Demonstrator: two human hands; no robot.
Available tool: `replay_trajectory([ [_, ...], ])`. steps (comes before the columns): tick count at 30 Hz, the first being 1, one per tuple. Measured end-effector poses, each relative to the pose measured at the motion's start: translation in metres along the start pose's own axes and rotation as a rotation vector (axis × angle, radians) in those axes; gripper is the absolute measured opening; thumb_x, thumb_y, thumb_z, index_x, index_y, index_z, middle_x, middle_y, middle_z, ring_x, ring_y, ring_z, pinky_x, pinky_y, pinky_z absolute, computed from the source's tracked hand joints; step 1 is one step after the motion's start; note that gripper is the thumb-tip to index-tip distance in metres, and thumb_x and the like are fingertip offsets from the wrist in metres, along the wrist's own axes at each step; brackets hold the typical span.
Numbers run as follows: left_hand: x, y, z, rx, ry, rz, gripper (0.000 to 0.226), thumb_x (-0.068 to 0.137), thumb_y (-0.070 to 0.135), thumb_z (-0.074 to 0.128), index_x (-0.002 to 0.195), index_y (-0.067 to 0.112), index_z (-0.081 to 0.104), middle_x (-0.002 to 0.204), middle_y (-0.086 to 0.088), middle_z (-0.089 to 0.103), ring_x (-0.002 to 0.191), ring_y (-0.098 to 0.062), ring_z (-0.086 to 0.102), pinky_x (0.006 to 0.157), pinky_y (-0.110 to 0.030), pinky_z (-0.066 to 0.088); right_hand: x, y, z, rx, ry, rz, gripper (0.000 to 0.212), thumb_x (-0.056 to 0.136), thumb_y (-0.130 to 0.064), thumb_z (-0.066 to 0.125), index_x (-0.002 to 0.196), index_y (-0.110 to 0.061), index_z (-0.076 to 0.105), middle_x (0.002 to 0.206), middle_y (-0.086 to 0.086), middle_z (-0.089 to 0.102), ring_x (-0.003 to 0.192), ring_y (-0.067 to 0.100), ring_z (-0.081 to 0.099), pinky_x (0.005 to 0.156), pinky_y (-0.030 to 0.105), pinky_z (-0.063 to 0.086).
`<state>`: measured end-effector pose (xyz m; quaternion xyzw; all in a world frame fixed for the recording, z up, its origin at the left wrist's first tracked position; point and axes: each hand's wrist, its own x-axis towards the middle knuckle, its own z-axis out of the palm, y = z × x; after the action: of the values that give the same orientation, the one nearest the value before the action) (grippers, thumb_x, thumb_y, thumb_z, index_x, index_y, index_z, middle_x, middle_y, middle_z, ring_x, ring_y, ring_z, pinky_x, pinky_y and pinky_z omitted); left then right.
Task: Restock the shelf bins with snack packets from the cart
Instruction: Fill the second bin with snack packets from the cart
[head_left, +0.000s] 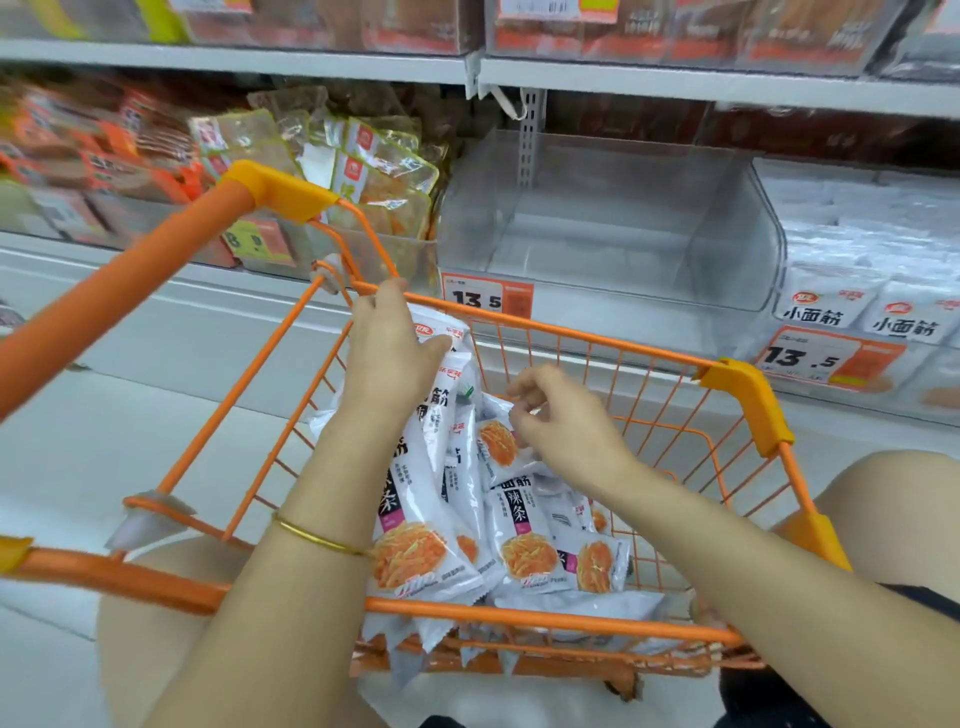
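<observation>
Head | white shelf (234, 58), clear bin (727, 249) | left hand (387, 353) grips packets (415, 499) in orange cart (571, 338) | right hand (561, 421) pinches one packet (498, 441)

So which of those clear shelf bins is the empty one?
The middle bin, behind the cart's far rim and above the left 13.5 price tag. It holds nothing; yellowish packets fill its left neighbour and white packets its right.

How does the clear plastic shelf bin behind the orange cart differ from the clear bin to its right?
The clear plastic middle bin is empty; the right bin is packed with white snack packets. The middle bin shows nearly whole; the right bin runs off the picture's edge. Both carry an orange price tag.
</observation>
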<state>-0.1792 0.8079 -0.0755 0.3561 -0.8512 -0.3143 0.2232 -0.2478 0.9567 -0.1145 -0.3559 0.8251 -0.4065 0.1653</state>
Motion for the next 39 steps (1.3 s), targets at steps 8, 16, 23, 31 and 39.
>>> replay_trajectory([
  [8,0.013,0.016,0.011,-0.404,-0.018,-0.087,0.047,0.082,0.005,0.067,0.125,0.013,0.050,0.084,-0.002,0.059,0.074,-0.016,0.058,0.066,-0.025,0.045,0.051,-0.018,-0.005,0.472,-0.107,0.157,0.031,0.099,-0.033,0.043,0.095,-0.006,0.057,0.089,0.014,0.062,0.072,0.026,0.061,0.069,0.042,0.055],
  [16,0.042,0.044,0.015,-0.460,-0.196,-0.047,0.041,0.080,0.002,0.068,0.117,0.013,0.055,0.090,-0.009,0.060,0.072,-0.015,0.059,0.070,-0.028,0.049,0.066,-0.002,-0.028,0.814,-0.127,0.248,0.011,0.095,-0.024,0.052,0.092,-0.014,0.056,0.076,0.009,0.065,0.066,0.022,0.064,0.064,0.033,0.050],
  [23,0.075,0.063,0.041,-0.184,0.099,0.212,0.025,0.090,0.011,0.053,0.112,0.008,0.062,0.107,-0.004,0.061,0.096,-0.014,0.055,0.090,-0.024,0.042,0.077,0.008,-0.058,0.901,0.413,0.168,0.010,0.095,-0.016,0.053,0.099,-0.009,0.059,0.095,0.010,0.070,0.081,0.022,0.069,0.065,0.034,0.059],
  [31,0.088,0.036,0.072,0.339,-0.067,0.434,0.035,0.089,0.029,0.041,0.099,0.011,0.069,0.100,-0.011,0.068,0.102,-0.033,0.058,0.089,-0.040,0.042,0.193,-0.003,-0.116,1.085,0.537,0.373,0.013,0.096,-0.009,0.047,0.107,-0.008,0.054,0.107,0.016,0.067,0.094,0.034,0.067,0.080,0.058,0.052],
  [39,0.091,0.024,0.079,0.238,-0.050,0.447,0.031,0.082,0.033,0.040,0.078,0.022,0.069,0.074,0.001,0.067,0.080,-0.026,0.058,0.074,-0.034,0.039,0.304,0.023,-0.060,0.420,0.406,0.286,0.028,0.077,0.001,0.071,0.089,-0.012,0.049,0.109,0.014,0.065,0.094,0.024,0.062,0.088,0.034,0.051],
])
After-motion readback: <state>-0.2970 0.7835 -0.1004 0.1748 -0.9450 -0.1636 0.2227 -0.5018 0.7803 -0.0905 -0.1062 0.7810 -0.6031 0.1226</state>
